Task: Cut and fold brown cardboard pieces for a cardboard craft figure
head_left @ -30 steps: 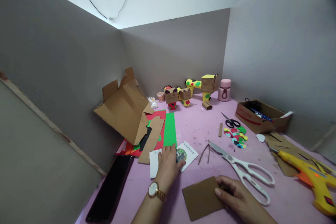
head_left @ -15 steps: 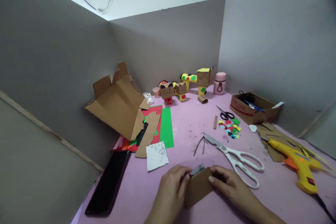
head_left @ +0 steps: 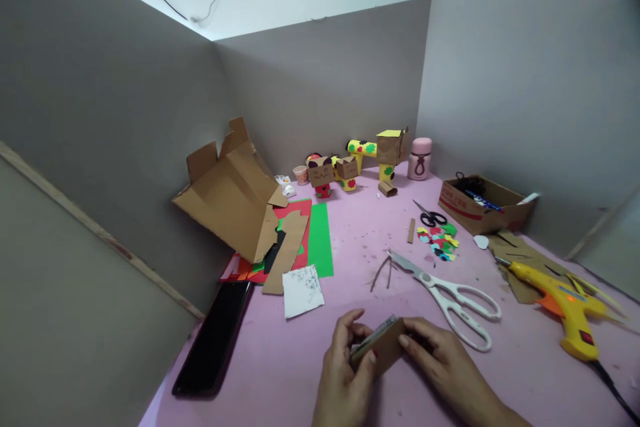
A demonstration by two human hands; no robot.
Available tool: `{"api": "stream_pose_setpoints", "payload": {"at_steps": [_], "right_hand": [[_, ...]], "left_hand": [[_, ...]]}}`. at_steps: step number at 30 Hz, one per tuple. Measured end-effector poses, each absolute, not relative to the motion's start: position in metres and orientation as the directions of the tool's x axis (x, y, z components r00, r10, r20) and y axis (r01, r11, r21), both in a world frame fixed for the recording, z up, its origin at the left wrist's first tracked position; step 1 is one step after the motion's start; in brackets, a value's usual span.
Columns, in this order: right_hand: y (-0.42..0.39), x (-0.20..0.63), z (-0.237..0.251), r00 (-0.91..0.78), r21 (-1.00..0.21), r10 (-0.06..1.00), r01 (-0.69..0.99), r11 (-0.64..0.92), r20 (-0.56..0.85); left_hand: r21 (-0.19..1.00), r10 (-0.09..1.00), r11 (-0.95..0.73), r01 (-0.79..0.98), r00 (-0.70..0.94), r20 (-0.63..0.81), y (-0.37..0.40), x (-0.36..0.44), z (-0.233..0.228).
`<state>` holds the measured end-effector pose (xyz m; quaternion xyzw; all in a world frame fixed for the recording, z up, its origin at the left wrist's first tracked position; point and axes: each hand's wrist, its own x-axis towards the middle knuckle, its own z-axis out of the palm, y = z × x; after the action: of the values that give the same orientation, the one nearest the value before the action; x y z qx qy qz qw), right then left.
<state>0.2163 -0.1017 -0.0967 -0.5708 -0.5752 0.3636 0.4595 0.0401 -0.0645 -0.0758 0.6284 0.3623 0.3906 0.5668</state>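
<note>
Between my two hands, low in the head view, is a small brown piece of cardboard (head_left: 387,349), held tilted above the pink table. A thin greyish-white printed layer shows along its upper edge. My left hand (head_left: 347,363) grips its left side, thumb on the near face and fingers behind. My right hand (head_left: 440,357) pinches its right upper corner between thumb and fingers. White-handled scissors (head_left: 445,290) lie open just beyond my right hand. Past my left hand rests a white square (head_left: 303,291) with dark speckles.
A yellow glue gun (head_left: 560,307) lies at right near a cardboard box (head_left: 485,213) of items. Black-handled scissors (head_left: 430,217) and paper cutouts (head_left: 440,243) are mid-table. At left are a phone (head_left: 215,340) and large cardboard (head_left: 230,193). Cardboard animal figures (head_left: 320,177) stand at the back.
My left hand has shifted its hold, its thumb now across the cardboard's near face and its fingers raised behind. The cardboard has tipped, showing more of the layer at its upper edge.
</note>
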Motion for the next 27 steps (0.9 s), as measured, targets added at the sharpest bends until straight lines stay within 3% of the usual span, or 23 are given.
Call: {"api": "stream_pose_setpoints", "payload": {"at_steps": [4, 8, 10, 18, 23, 27], "right_hand": [[-0.104, 0.213, -0.099, 0.088, -0.946, 0.987, 0.308, 0.101, 0.134], [-0.105, 0.211, -0.100, 0.076, -0.957, 0.994, 0.286, 0.054, 0.079], [-0.107, 0.210, -0.100, 0.076, -0.954, 0.995, 0.297, 0.042, 0.067], [-0.112, 0.206, -0.100, 0.065, -0.899, 0.993, 0.433, 0.061, 0.099], [-0.111, 0.204, -0.112, 0.134, -0.735, 0.964, 0.673, 0.082, 0.230], [-0.113, 0.197, -0.120, 0.081, -0.604, 0.947, 0.786, 0.130, 0.310]], "left_hand": [[0.991, 0.888, -0.135, 0.004, 0.444, 0.119, -0.069, 0.039, -0.079], [0.992, 0.987, -0.051, -0.111, 0.143, 0.066, -0.084, 0.046, -0.106], [0.989, 0.995, -0.005, -0.150, 0.097, 0.020, -0.093, 0.052, -0.122], [0.995, 0.995, -0.015, 0.100, 0.103, 0.005, -0.099, 0.055, -0.126], [0.991, 0.995, -0.047, 0.122, 0.089, 0.037, -0.093, 0.051, -0.123], [0.995, 0.984, -0.084, 0.050, 0.164, 0.074, -0.093, 0.051, -0.124]]}}
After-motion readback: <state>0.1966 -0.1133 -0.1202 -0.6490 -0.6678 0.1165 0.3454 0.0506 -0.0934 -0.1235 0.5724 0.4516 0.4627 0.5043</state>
